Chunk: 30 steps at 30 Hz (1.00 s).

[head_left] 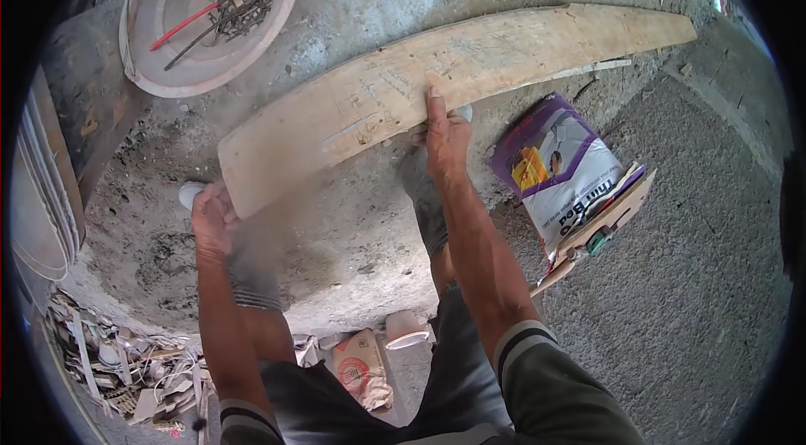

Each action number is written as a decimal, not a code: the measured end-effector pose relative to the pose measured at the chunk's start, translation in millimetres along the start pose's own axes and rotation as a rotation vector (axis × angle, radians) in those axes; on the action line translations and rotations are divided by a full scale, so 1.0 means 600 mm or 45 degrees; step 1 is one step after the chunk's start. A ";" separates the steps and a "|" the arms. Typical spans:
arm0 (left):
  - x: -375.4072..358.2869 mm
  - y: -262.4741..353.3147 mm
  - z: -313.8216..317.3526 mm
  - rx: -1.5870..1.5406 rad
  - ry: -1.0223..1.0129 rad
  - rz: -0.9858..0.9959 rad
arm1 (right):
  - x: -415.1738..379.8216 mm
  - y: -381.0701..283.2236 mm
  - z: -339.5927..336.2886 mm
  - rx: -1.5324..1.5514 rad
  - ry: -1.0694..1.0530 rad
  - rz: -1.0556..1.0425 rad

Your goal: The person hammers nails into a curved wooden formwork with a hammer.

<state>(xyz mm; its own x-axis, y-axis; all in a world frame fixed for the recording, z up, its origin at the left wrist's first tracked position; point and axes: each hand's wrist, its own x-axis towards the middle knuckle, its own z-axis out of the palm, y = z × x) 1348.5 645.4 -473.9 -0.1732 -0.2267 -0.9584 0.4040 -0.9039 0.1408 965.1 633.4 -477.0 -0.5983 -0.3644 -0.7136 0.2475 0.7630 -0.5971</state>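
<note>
A long wooden board (495, 50) stretches across the view, its near end low at the left and its far end at the upper right. My left hand (215, 214) grips the board's left end, fingers wrapped at its corner. Around the middle of the near edge, my right hand (445, 138) holds the board with the thumb on top and the fingers hidden beneath. The board's surface shows scratches and pale marks. A blurred patch lies over its lower left part.
A round basin (281, 17) at the upper left holds nails and a red stick. Right of my right arm lies a purple and white bag (558, 176) beside cardboard. Wood scraps (126, 365) lie lower left; a brown paper sack (361, 369) is between my legs.
</note>
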 end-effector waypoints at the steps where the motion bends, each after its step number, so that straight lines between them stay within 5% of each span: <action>1: 0.009 0.014 0.020 0.032 -0.020 -0.007 | -0.003 -0.003 0.002 0.024 -0.035 -0.014; 3: 0.028 0.030 0.069 0.724 0.562 -0.053 | -0.006 -0.006 0.006 0.073 -0.049 -0.025; 4: 0.040 0.020 0.090 1.111 0.754 0.117 | -0.006 -0.007 0.007 0.089 -0.061 -0.019; 7: 0.057 0.000 0.096 1.594 0.993 0.188 | 0.004 -0.003 0.007 0.156 -0.094 -0.005; 13: 0.036 -0.007 0.114 1.471 1.005 0.392 | 0.017 0.027 -0.010 -0.471 0.053 -0.066; 20: 0.064 -0.036 0.067 1.144 0.952 0.518 | 0.011 0.007 -0.047 -0.196 -0.197 0.044; 26: 0.077 -0.026 0.051 0.932 1.014 0.492 | 0.093 -0.067 -0.123 -0.468 0.620 -0.623; 28: 0.079 -0.026 0.045 0.926 0.972 0.563 | 0.164 -0.085 -0.165 -0.714 0.829 -0.705; 30: 0.075 -0.025 0.045 0.960 1.010 0.495 | 0.232 -0.105 -0.201 -0.717 0.862 -0.518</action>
<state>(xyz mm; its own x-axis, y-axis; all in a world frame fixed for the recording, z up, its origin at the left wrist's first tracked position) 1310.4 638.8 -512.2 0.5643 -0.4868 -0.6668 -0.3775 -0.8704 0.3160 774.3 599.1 -494.6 -0.9130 -0.4072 -0.0241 -0.3715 0.8544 -0.3632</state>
